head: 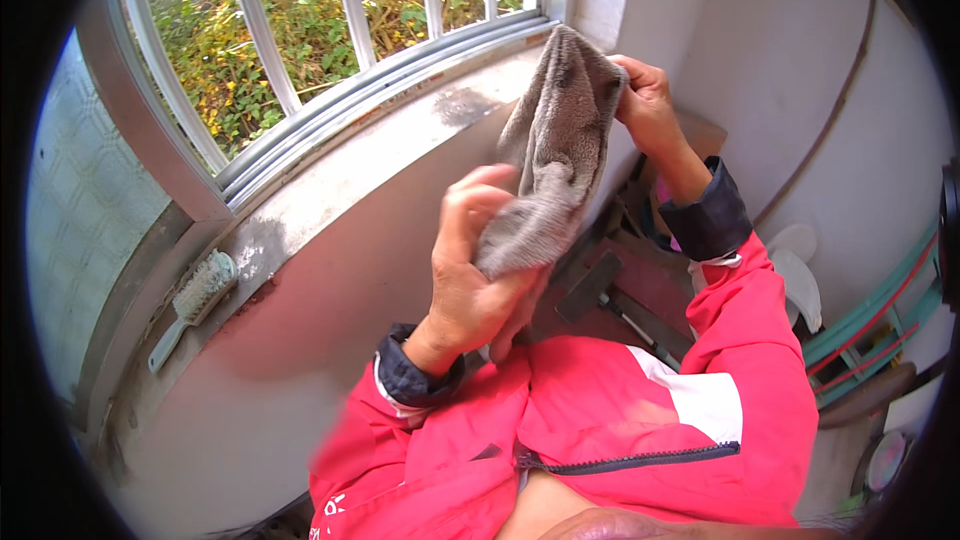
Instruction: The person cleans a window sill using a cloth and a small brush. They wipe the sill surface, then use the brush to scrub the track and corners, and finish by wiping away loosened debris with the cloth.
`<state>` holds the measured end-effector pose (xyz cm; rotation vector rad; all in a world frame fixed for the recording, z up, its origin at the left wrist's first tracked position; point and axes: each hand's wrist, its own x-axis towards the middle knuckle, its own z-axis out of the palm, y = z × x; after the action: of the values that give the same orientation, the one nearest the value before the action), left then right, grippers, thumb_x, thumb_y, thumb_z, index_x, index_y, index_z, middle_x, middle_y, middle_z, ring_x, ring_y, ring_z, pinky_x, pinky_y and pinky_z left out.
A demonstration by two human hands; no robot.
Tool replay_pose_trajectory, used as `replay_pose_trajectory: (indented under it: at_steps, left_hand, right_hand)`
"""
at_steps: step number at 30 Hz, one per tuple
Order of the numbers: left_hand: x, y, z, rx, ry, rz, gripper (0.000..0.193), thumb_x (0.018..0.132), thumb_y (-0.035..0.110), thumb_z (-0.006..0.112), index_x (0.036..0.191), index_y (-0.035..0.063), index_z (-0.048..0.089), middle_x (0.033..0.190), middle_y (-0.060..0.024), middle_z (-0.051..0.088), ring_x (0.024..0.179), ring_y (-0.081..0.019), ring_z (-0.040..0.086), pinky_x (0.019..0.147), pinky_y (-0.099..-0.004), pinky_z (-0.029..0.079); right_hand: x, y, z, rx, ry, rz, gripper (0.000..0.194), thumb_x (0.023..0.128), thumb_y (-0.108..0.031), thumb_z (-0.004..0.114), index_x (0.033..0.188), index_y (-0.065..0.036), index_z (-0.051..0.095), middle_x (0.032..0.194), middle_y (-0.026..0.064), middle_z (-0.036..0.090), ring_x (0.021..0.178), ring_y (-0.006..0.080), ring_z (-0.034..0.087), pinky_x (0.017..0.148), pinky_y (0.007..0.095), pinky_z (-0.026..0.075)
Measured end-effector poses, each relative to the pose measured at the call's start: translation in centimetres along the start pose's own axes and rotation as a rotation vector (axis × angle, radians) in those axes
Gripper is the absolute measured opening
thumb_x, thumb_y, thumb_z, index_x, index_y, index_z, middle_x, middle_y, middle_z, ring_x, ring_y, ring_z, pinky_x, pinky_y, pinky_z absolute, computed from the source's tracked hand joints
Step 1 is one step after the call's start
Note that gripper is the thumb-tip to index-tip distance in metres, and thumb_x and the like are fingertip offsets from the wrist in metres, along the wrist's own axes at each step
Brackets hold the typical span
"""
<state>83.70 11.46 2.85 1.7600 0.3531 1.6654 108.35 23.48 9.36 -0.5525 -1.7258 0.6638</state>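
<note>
A grey-brown cloth (568, 120) with a plush pile hangs stretched between my two hands, in front of the window sill. My right hand (651, 101) pinches its upper right edge. Lower down, my left hand (472, 270) is around the bunched lower part of the cloth, blurred by motion. The cloth's top corner reaches up to the end of the aluminium window track (390, 94). On the sill (352, 184) at the left lies a scrubbing brush (196, 292) with a pale handle and white bristles facing up.
Metal window bars (352, 7) stand before plants outside. A frosted glass sash (82, 225) is at the left. Below my right arm are a floor-brush head (590, 289) with a pole, and a cardboard box (699, 136). Green folded metal frames (877, 315) lean at the right wall.
</note>
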Motion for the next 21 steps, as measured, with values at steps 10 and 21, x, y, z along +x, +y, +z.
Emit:
replay_pose_trajectory:
  at_steps: [10, 21]
  left_hand:
    - [4.5, -4.8, 1.7, -0.511, 0.358, -0.180, 0.054, 0.091, 0.018, 0.066, 0.135, 0.0014, 0.039, 0.119, -0.0066, 0.055, 0.106, -0.0132, 0.052, 0.091, -0.0279, 0.044]
    - [2.0, -0.2, -4.9, -0.889, 0.521, -0.093, 0.039, 0.100, 0.035, 0.049, 0.124, 0.0044, 0.051, 0.117, -0.0040, 0.055, 0.102, -0.0128, 0.053, 0.088, -0.0293, 0.046]
  right_hand:
    - [14.2, -4.4, 13.1, -0.780, -0.486, -0.553, 0.018, 0.081, -0.015, 0.064, 0.097, -0.009, 0.070, 0.067, 0.0146, 0.062, 0.062, 0.0279, 0.063, 0.057, 0.0385, 0.048]
    - [17.7, -4.1, 28.8, -0.914, -0.943, -0.808, 0.012, 0.076, -0.016, 0.064, 0.069, -0.008, 0.061, 0.060, 0.0141, 0.057, 0.061, 0.0375, 0.059, 0.053, 0.0456, 0.045]
